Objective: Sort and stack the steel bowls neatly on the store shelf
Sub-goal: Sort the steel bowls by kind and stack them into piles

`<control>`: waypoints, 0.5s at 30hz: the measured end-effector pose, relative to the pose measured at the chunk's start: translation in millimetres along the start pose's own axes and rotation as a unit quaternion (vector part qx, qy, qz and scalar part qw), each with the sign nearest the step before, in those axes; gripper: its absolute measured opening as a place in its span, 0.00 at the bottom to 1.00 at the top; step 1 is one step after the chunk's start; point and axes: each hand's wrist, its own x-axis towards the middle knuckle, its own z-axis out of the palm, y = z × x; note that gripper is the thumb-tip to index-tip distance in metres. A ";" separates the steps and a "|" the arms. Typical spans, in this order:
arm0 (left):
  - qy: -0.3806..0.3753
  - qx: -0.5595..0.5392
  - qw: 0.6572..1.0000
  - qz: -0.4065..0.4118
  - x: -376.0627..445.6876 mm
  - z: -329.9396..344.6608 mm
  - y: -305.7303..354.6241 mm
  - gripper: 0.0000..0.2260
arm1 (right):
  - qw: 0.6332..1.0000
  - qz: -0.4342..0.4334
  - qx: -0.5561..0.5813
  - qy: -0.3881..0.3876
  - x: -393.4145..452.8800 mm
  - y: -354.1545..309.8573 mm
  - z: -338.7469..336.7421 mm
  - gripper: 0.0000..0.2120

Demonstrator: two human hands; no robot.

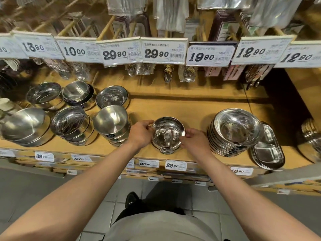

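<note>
— Now then, hands?
— Both up at shelf (173,105) front, well apart, one per side of small bowl stack (167,134). Left hand (140,133) at stack's left rim, fingers curled over edge, thumb toward far side. Right hand (192,139) at right rim, fingertips pinching near-right lip. Gripped on the top bowl from both sides.

— Position of stack?
— Near edge of wooden shelf, roughly centre, directly above 22.90 price tag (175,165). Sits between the two hands, touching both. Standing on shelf or lifted off it: cannot tell.

— Orientation?
— Mouth up, tipped slightly toward camera. Round, so no long axis across; stacking axis close to vertical. Lower bowls visible beneath top one, nested.

— Neighbours?
— Left: tall stack of deep bowls (111,126), tilted, mouth leaning left-near, just beside left hand's knuckles. Further left, second tilted stack (70,125), then wide bowl (24,126) at far-left. Behind these, along far row, three more piles; rightmost one (112,98) mouth up.
— Right side?
— Stack of wide-rimmed shallow bowls (236,133), near right hand but apart from it. Divided trays (268,150) leaning beside that stack, long axis running near-to-far.

— Overhead?
— Row of price cards (156,51) along upper rail, packaged cutlery (166,73) hanging behind.
</note>
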 end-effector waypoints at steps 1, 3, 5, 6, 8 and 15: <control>0.002 0.011 1.000 0.004 1.4 0.4 -0.1 0.14 | 1.000 0.004 -0.013 0.004 0.4 0.9 1.0 0.09; 0.005 0.030 0.999 0.010 2.9 0.7 -0.1 0.12 | 0.999 0.006 -0.041 0.012 0.1 -1.0 3.3 0.07; 0.003 0.043 0.999 0.010 4.4 1.1 -0.9 0.11 | 0.998 0.005 -0.062 0.021 -1.2 -3.6 4.6 0.07; 0.004 0.053 0.999 0.011 5.0 1.3 -1.0 0.11 | 0.997 0.005 -0.070 0.020 -2.1 -4.8 5.4 0.10; 0.011 0.083 0.996 0.020 5.8 2.1 -1.0 0.11 | 0.996 0.007 -0.087 0.022 -3.2 -5.7 6.6 0.15; 0.021 0.115 0.992 0.038 3.5 2.0 0.0 0.11 | 0.994 -0.001 -0.108 0.027 -9.7 -13.9 7.5 0.10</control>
